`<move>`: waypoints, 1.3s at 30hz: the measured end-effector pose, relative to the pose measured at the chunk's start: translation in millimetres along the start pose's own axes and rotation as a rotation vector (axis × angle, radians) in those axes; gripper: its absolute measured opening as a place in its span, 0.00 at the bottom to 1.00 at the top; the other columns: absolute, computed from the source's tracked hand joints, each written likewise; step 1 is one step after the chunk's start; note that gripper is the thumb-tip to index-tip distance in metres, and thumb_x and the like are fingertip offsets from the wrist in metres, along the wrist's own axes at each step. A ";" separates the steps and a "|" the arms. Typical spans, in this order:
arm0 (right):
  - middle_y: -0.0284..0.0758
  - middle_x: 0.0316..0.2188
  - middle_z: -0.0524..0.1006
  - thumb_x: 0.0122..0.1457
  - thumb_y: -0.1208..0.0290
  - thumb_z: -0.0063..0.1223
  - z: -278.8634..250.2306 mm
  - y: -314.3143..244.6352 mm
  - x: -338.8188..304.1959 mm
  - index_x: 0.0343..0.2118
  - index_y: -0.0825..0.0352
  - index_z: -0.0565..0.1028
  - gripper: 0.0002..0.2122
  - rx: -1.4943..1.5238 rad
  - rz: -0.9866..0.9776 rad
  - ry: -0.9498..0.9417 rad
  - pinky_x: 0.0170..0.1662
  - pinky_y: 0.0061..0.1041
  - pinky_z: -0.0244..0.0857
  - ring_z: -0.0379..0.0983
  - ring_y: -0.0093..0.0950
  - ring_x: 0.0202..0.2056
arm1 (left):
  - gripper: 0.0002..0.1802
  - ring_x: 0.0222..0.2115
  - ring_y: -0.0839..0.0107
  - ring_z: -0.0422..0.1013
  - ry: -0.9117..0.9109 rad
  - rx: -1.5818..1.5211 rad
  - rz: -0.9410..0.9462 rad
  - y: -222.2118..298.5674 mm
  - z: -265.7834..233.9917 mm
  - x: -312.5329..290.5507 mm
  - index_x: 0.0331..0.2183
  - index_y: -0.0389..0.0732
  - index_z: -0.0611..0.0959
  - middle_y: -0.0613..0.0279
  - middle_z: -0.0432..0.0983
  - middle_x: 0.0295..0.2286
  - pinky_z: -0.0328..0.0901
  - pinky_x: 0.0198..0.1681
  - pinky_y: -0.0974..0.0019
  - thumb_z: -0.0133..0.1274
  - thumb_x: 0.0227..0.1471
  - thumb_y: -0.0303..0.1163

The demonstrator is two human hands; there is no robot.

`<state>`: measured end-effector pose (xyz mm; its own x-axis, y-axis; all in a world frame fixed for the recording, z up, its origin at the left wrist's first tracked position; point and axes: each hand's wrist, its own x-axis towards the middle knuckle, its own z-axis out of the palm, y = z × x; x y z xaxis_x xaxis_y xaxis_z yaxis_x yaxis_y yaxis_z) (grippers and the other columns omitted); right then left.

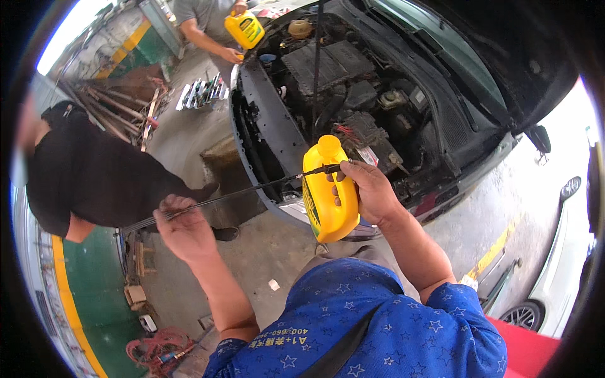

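My right hand (372, 192) is closed around the handle of a yellow plastic jug (329, 205) with a yellow cap. The jug hangs upright in front of the car. Its thumb side also meets the dark fitting of a long, thin black rod or cable (252, 189), which crosses in front of the jug. Toward the other end, my left hand (186, 230) has its fingers closed on that same thin length. Beyond the jug lies the car's open engine bay (353, 88), with black covers, a battery and hoses.
A person at the far side holds another yellow jug (244, 29) near the car front. Someone in black clothes (101, 170) stands close on my left. A recessed pit (227, 167) lies by the bumper. Coiled red hose (157, 349) and a white car (561, 271) flank me.
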<state>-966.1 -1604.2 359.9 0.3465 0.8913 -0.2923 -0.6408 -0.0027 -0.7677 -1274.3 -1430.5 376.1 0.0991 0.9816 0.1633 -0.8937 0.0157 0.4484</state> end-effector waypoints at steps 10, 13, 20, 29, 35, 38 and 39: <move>0.40 0.38 0.79 0.71 0.60 0.45 -36.3 -12.9 34.0 0.34 0.66 0.73 0.14 0.026 0.300 -0.242 0.46 0.33 0.72 0.76 0.30 0.36 | 0.11 0.32 0.70 0.75 0.005 0.451 -0.068 -110.7 49.9 -72.7 0.42 0.39 0.78 0.55 0.79 0.38 0.73 0.39 0.64 0.51 0.68 0.38; 0.38 0.39 0.78 0.70 0.56 0.45 -46.7 -16.8 40.0 0.35 0.65 0.74 0.16 0.040 0.376 -0.357 0.46 0.33 0.71 0.75 0.30 0.38 | 0.12 0.32 0.69 0.76 0.035 0.486 -0.005 -122.0 59.9 -82.8 0.42 0.38 0.78 0.53 0.79 0.38 0.73 0.39 0.65 0.51 0.67 0.37; 0.37 0.30 0.77 0.67 0.56 0.50 -39.1 -16.4 47.8 0.31 0.64 0.75 0.15 0.107 0.397 -0.360 0.35 0.32 0.70 0.75 0.31 0.30 | 0.12 0.32 0.69 0.75 0.083 0.632 0.119 -136.9 80.7 -101.9 0.42 0.37 0.77 0.52 0.79 0.37 0.73 0.38 0.65 0.51 0.68 0.36; 0.36 0.40 0.79 0.68 0.55 0.47 -31.3 -21.4 56.4 0.31 0.63 0.75 0.16 0.223 0.456 -0.516 0.43 0.37 0.72 0.77 0.34 0.40 | 0.12 0.31 0.69 0.75 -0.024 0.775 0.340 -131.5 104.7 -111.0 0.42 0.35 0.77 0.52 0.79 0.37 0.73 0.38 0.64 0.48 0.69 0.35; 0.36 0.42 0.77 0.65 0.63 0.50 -25.1 -32.4 42.0 0.32 0.65 0.74 0.10 0.237 0.410 -0.554 0.43 0.37 0.71 0.74 0.33 0.41 | 0.13 0.32 0.68 0.76 -0.083 0.810 0.563 -116.8 124.9 -89.3 0.44 0.34 0.76 0.49 0.78 0.39 0.73 0.39 0.64 0.46 0.70 0.35; 0.35 0.39 0.76 0.64 0.65 0.51 -28.7 -25.7 37.7 0.32 0.64 0.74 0.08 0.257 0.363 -0.546 0.41 0.35 0.70 0.74 0.32 0.38 | 0.13 0.34 0.68 0.76 -0.095 0.789 0.636 -117.3 143.4 -69.0 0.45 0.33 0.76 0.47 0.77 0.42 0.73 0.41 0.64 0.46 0.70 0.34; 0.35 0.36 0.76 0.64 0.65 0.51 -28.8 -22.0 36.7 0.32 0.64 0.74 0.08 0.268 0.353 -0.543 0.39 0.34 0.70 0.74 0.31 0.36 | 0.13 0.34 0.67 0.76 -0.096 0.796 0.666 -117.5 153.3 -65.5 0.46 0.33 0.76 0.47 0.77 0.42 0.73 0.41 0.64 0.45 0.70 0.34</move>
<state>-919.6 -1584.5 349.6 -0.2602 0.9582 -0.1186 -0.8229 -0.2843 -0.4920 -1108.7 -1525.9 447.5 -0.2423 0.7256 0.6441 -0.2366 -0.6880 0.6860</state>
